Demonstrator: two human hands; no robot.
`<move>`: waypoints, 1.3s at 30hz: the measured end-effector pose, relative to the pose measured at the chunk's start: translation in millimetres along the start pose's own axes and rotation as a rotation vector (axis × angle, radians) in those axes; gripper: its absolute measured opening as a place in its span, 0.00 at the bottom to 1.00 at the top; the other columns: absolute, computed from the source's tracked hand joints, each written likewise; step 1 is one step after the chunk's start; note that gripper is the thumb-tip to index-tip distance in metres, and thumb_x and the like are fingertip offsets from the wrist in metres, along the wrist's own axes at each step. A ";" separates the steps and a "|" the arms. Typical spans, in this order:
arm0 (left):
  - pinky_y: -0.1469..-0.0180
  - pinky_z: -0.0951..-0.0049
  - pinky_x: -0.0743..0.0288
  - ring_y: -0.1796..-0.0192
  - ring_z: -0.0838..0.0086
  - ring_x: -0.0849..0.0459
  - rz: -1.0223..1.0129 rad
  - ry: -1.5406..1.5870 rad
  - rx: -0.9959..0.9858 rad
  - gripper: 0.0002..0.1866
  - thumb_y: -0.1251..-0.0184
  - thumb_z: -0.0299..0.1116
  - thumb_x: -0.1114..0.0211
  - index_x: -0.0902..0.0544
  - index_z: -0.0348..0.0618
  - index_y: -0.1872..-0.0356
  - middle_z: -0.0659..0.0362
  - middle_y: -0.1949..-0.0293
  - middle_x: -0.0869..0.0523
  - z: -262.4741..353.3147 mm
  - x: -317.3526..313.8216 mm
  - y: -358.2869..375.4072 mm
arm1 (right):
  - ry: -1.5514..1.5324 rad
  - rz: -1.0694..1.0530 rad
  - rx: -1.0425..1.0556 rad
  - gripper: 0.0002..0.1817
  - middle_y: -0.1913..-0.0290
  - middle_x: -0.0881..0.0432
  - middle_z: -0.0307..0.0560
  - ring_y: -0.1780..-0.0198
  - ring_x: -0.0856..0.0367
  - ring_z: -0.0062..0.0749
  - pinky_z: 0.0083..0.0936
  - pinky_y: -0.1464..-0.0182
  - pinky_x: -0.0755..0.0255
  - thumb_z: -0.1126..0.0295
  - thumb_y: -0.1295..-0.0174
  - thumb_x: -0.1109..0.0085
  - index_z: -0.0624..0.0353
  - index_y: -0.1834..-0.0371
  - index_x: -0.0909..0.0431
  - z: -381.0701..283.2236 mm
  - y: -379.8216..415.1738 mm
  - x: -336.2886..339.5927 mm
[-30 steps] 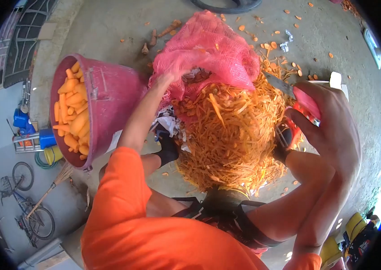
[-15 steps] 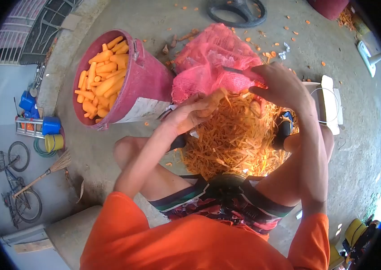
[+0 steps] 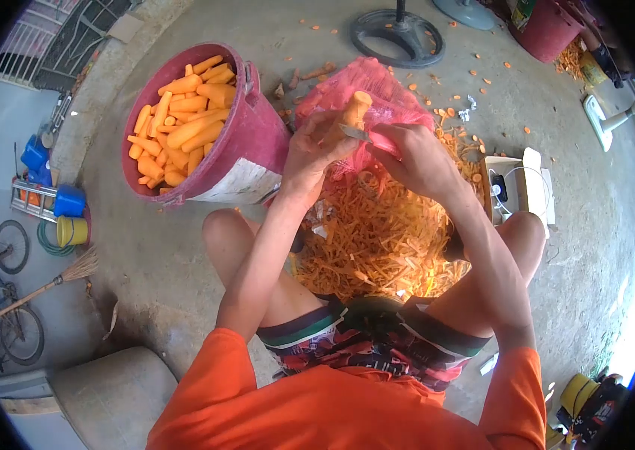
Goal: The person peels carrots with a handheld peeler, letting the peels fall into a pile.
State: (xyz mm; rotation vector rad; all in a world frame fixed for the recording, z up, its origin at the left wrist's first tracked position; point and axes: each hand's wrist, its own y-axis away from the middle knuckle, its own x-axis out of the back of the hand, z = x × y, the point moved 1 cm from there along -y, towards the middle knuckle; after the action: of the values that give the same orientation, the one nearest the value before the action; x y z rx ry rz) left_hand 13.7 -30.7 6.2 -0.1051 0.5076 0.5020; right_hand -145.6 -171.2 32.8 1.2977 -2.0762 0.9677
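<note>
My left hand (image 3: 306, 156) is closed around a thick carrot (image 3: 358, 107), whose pale cut end points up and away from me. In my right hand (image 3: 418, 159) is a small knife (image 3: 354, 133) with a reddish handle, its grey blade lying against the carrot's side. Just beyond both hands rests a pink mesh sack (image 3: 400, 105); its contents are hard to make out. Below them, between my legs, spreads a heap of orange peelings (image 3: 377, 240). A red bucket (image 3: 265, 142) of peeled carrots (image 3: 182, 112) leans to the left.
A black round stand base (image 3: 397, 37) is on the floor beyond the sack. An opened white box (image 3: 531, 187) with a cable sits by my right knee. Carrot slices lie scattered on the concrete. A broom (image 3: 77, 270) and bicycle (image 3: 10, 300) are far left.
The carrot has been raised upright in my left hand. My right hand has moved left and lower, bringing the blade against the carrot. The whole view has shifted slightly.
</note>
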 end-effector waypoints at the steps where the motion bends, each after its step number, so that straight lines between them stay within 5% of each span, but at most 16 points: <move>1: 0.38 0.70 0.22 0.40 0.74 0.18 0.001 -0.037 -0.035 0.28 0.41 0.24 0.21 0.23 0.42 0.41 0.59 0.44 0.18 0.6 0.0 -0.2 | -0.004 0.017 -0.010 0.11 0.67 0.17 0.64 0.60 0.17 0.63 0.47 0.60 0.25 0.70 0.35 0.35 0.66 0.55 0.19 -0.6 -1.3 -0.1; 21: 0.40 0.69 0.21 0.42 0.75 0.18 -0.096 -0.028 -0.118 0.27 0.44 0.29 0.17 0.21 0.44 0.45 0.62 0.45 0.17 -6.2 7.0 -5.4 | 0.079 0.037 -0.070 0.09 0.67 0.15 0.61 0.61 0.15 0.61 0.52 0.60 0.22 0.72 0.43 0.36 0.62 0.60 0.18 12.7 -11.3 2.0; 23: 0.41 0.70 0.19 0.41 0.75 0.19 -0.110 -0.276 -0.290 0.26 0.45 0.30 0.16 0.19 0.44 0.47 0.62 0.47 0.16 -2.6 8.8 -6.3 | 0.087 0.052 -0.076 0.09 0.67 0.15 0.61 0.62 0.15 0.60 0.51 0.60 0.22 0.72 0.43 0.36 0.62 0.60 0.17 10.7 -11.8 4.5; 27: 0.40 0.70 0.18 0.43 0.75 0.18 -0.167 -0.079 -0.124 0.26 0.46 0.30 0.16 0.19 0.43 0.48 0.62 0.49 0.16 -0.3 15.8 -4.9 | 0.035 0.044 -0.013 0.08 0.67 0.16 0.61 0.61 0.17 0.61 0.50 0.61 0.24 0.74 0.43 0.38 0.62 0.60 0.18 10.9 -9.7 1.4; 32: 0.41 0.70 0.16 0.45 0.72 0.14 -0.197 -0.316 -0.374 0.23 0.43 0.27 0.18 0.18 0.40 0.47 0.59 0.47 0.16 9.6 7.3 -1.4 | 0.030 0.033 -0.044 0.08 0.66 0.16 0.61 0.59 0.19 0.63 0.49 0.61 0.26 0.75 0.42 0.38 0.61 0.59 0.19 11.8 -6.6 -0.6; 35: 0.42 0.71 0.16 0.44 0.72 0.14 -0.152 -0.275 -0.238 0.24 0.43 0.25 0.18 0.18 0.38 0.45 0.57 0.47 0.15 11.3 15.8 -4.8 | 0.017 0.017 -0.006 0.08 0.66 0.17 0.61 0.62 0.17 0.59 0.46 0.60 0.26 0.70 0.36 0.37 0.62 0.58 0.19 10.9 -4.8 -1.2; 37: 0.42 0.72 0.16 0.45 0.72 0.14 -0.131 -0.313 -0.242 0.24 0.43 0.25 0.19 0.18 0.37 0.45 0.56 0.47 0.15 11.4 15.4 -6.8 | -0.142 -0.193 -0.136 0.20 0.71 0.18 0.63 0.68 0.16 0.55 0.46 0.64 0.26 0.57 0.30 0.36 0.68 0.66 0.20 14.0 -5.2 2.6; 39: 0.42 0.72 0.16 0.45 0.73 0.14 -0.103 -0.347 -0.238 0.25 0.42 0.25 0.19 0.18 0.36 0.44 0.55 0.47 0.14 11.1 12.9 -4.8 | -0.191 -0.254 -0.169 0.22 0.74 0.19 0.62 0.69 0.17 0.48 0.45 0.65 0.27 0.55 0.29 0.37 0.68 0.65 0.18 18.4 -3.0 4.5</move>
State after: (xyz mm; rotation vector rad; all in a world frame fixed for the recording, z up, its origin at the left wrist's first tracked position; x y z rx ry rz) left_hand 30.7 -26.9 9.5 -0.2651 0.1012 0.4659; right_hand -145.6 -188.9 25.5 1.5665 -2.0159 0.5660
